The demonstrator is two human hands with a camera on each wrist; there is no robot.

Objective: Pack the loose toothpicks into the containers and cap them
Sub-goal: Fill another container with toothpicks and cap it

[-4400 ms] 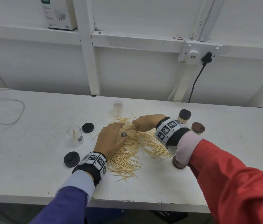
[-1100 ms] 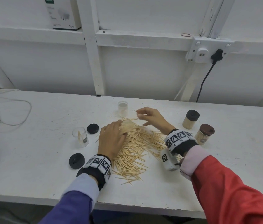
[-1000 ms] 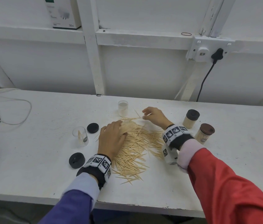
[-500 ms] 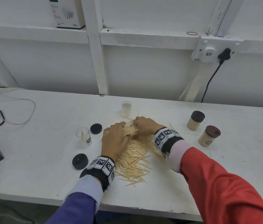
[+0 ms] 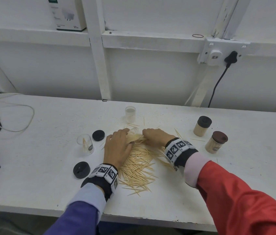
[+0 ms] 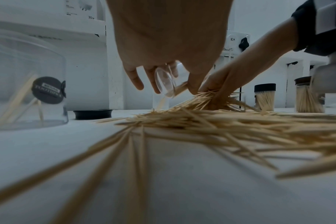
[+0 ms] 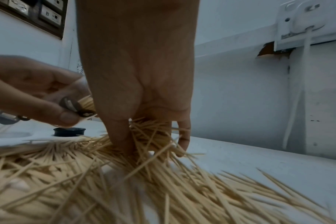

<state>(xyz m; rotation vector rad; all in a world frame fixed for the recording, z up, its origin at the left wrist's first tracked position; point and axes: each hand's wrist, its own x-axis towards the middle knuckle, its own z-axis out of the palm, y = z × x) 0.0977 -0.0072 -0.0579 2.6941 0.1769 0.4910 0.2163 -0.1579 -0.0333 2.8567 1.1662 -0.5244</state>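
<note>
A: We log the left hand (image 5: 117, 148) gripping a small clear plastic container (image 6: 166, 82) tipped on its side, mouth toward the right hand (image 5: 156, 137). Already part-filled.

B: Right-hand fingers (image 7: 123, 136) are curled into the pile of loose pale wooden toothpicks (image 5: 139, 165) mid-worktop, clutching a bunch just beside that mouth.

A: The bunch's long axis looks roughly in line with the container's, so we judge a short push leftward feeds it in.

B: Right hand is nearer. Two black round caps (image 5: 98, 135) wait toward the worktop's left.
</note>
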